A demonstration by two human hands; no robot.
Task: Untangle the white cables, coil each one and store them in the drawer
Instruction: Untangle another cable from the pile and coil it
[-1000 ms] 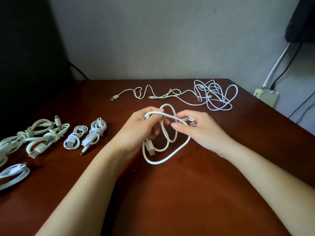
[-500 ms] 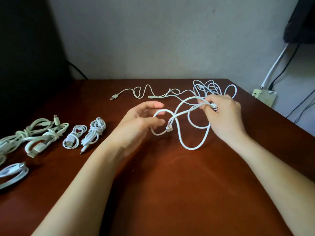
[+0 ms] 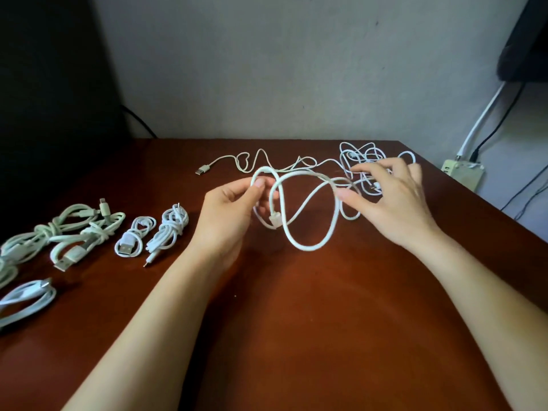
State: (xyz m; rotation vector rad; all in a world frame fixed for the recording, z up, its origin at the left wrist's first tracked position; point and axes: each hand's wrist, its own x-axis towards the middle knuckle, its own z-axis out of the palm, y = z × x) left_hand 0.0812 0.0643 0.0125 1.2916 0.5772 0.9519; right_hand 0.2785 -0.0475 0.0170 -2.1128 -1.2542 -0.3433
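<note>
- Centre of frame, over the counter (image 3: pixel 296 336): what's different from half a second back?
- Left hand (image 3: pixel 234 209) was flat-fingered and only brushing the white cable (image 3: pixel 305 248). Now its thumb and fingertips pinch the top of the loop. Right hand (image 3: pixel 391 200) had the cable end pinched up by the tangle (image 3: pixel 360 154). That pinch is gone, the fingers are splayed and the hand is motion-blurred.
- Where's the cable?
- It hangs from the left pinch, arcs across to the right thumb and droops in one big loop between the two hands. Can't tell if the bottom of the loop touches the counter. Its plug (image 3: pixel 274 219) dangles just under the left fingers.
- Arm pose?
- Both forearms come up from the bottom edge and angle in toward centre. Left hand sits just left of centre with its palm turned right. Right hand is right of centre, back up, in front of the tangle.
- Is the right hand holding anything?
- No. The thumb tip rests against the right side of the loop and the other fingers are straight and spread. A small connector shows under those fingers; can't tell if they touch it.
- Anything else?
- Coiled cables (image 3: pixel 169 229) lie in a row at left of frame. A loose cable (image 3: pixel 203 169) lies at upper centre. Both are in the same spots as before.
</note>
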